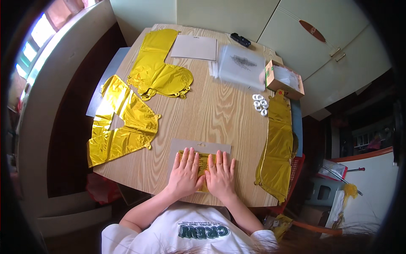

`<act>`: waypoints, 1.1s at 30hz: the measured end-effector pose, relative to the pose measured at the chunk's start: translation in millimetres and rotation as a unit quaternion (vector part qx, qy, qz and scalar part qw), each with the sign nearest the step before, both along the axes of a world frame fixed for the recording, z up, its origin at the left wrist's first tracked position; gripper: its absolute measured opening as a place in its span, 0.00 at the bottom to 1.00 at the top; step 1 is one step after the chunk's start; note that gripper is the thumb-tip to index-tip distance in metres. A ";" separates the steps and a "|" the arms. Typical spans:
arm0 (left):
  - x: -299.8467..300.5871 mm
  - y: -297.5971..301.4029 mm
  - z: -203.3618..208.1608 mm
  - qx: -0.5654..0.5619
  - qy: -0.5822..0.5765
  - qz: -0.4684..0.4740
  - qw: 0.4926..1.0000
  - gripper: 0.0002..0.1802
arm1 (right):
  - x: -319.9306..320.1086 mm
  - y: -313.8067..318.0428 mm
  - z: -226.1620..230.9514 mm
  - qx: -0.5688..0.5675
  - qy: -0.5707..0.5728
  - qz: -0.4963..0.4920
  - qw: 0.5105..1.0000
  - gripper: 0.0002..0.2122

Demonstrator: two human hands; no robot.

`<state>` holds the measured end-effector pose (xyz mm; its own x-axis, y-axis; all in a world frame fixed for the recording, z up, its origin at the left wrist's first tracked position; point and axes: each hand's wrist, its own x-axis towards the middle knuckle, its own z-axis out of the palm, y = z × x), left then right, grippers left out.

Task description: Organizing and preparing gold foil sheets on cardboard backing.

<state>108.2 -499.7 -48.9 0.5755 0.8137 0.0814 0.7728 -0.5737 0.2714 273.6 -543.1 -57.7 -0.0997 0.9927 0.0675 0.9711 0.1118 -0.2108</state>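
Note:
Both of my hands lie flat and side by side near the table's front edge, fingers stretched out and pointing away from me. Under my left hand (185,174) and my right hand (221,179) is a folded piece of gold foil (204,160) with dark print on it. It rests on a grey-beige card (220,147) with a hanging slot at its far edge. My palms cover much of the foil and the card's near part. Neither hand grips anything.
Flat gold foil balloons lie at the far left (157,63), near left (137,127) and right (277,144). Farther back are a card stack (194,47), clear plastic bags (237,67), a black object (240,40), a cardboard box (300,86) and several white rings (264,113).

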 end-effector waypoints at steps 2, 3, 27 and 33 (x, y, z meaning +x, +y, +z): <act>-4.4 7.0 -1.5 -0.033 -0.054 0.004 0.998 0.41 | 4.7 -1.6 -6.3 0.007 0.025 0.007 1.000 0.29; -9.4 16.9 -0.4 -0.070 -0.094 0.008 0.993 0.43 | 6.3 -1.3 -9.0 0.012 0.037 0.011 0.999 0.29; -35.7 70.8 162.1 -0.014 -0.016 -0.172 0.985 0.21 | 48.0 -6.4 34.3 -0.083 0.388 -0.076 0.915 0.20; -33.2 62.9 139.8 0.029 -0.003 -0.183 0.983 0.20 | 35.1 -12.7 -5.1 -0.017 0.434 -0.133 0.891 0.13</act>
<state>74.9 -436.9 90.9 0.8280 0.5466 0.1250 0.5108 -0.8272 0.2339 308.6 -555.8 -62.8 0.2147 0.9764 -0.0252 0.4312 -0.1179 -0.8945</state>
